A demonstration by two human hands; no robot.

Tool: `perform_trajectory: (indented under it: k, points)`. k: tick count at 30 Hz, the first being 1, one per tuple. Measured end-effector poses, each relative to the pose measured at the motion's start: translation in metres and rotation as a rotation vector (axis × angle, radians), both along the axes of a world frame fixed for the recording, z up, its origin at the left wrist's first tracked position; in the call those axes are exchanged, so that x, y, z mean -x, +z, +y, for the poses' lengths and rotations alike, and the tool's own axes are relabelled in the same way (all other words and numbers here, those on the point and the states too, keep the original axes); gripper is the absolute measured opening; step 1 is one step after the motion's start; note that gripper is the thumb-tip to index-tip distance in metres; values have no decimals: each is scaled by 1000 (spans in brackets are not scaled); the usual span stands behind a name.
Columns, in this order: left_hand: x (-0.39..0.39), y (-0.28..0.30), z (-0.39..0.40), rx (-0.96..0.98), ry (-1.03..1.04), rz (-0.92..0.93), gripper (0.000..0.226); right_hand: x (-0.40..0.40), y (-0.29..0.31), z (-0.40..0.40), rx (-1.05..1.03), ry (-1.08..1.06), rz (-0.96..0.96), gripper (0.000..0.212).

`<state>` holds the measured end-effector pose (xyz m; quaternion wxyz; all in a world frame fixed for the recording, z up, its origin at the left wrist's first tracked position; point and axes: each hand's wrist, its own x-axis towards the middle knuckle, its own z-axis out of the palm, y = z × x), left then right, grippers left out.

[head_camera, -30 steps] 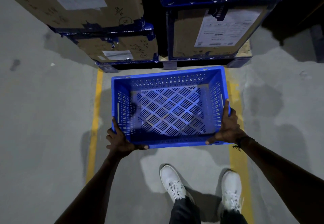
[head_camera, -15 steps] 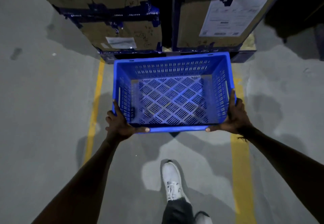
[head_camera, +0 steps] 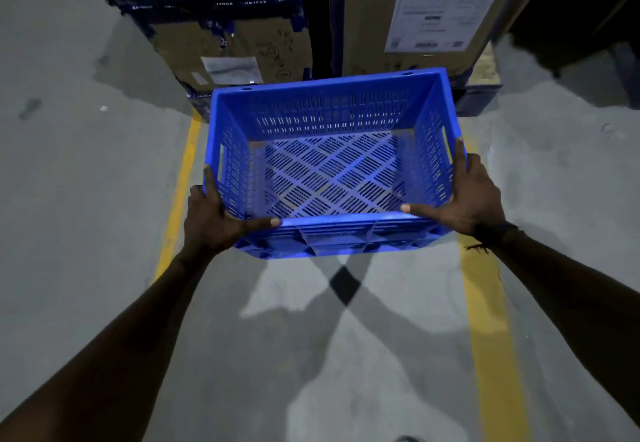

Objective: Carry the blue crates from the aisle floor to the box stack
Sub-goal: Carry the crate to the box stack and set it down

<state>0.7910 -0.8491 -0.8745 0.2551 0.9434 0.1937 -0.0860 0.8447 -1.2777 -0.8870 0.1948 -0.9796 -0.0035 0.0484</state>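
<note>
An empty blue crate (head_camera: 329,119) with slotted walls and a lattice floor hangs in the air in front of me, above the aisle floor. My left hand (head_camera: 211,216) grips its near left corner, thumb lying along the near rim. My right hand (head_camera: 464,199) grips the near right corner the same way. The crate's far wall is close to the box stack: a taped cardboard box (head_camera: 221,22) on the left and a box with a white label (head_camera: 436,8) on the right.
Two yellow floor lines, the left yellow line (head_camera: 176,199) and the right yellow line (head_camera: 488,337), run along the grey concrete aisle. A dark pallet base (head_camera: 478,98) sits under the right box. A shoe tip (head_camera: 408,438) shows at the bottom edge.
Both hands have carried the crate forward and closer to the boxes. My arms are stretched further out, and my feet have dropped almost out of view.
</note>
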Motion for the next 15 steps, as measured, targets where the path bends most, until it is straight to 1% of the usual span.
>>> perform_trajectory:
  k: [3,8,13,15]
  points:
    - [5,-2,-2,-25,-5,-56,164,0,-6,0,39,-11,-42,142]
    - [15,-10,-6,-54,7,-85,158,-4,-12,-1,126,-25,-90,139]
    - [12,-13,-5,-56,-10,-189,147,-1,-16,-4,134,-30,-106,138]
    - [12,-14,-5,-70,-16,-192,147,1,-17,-4,125,-26,-108,139]
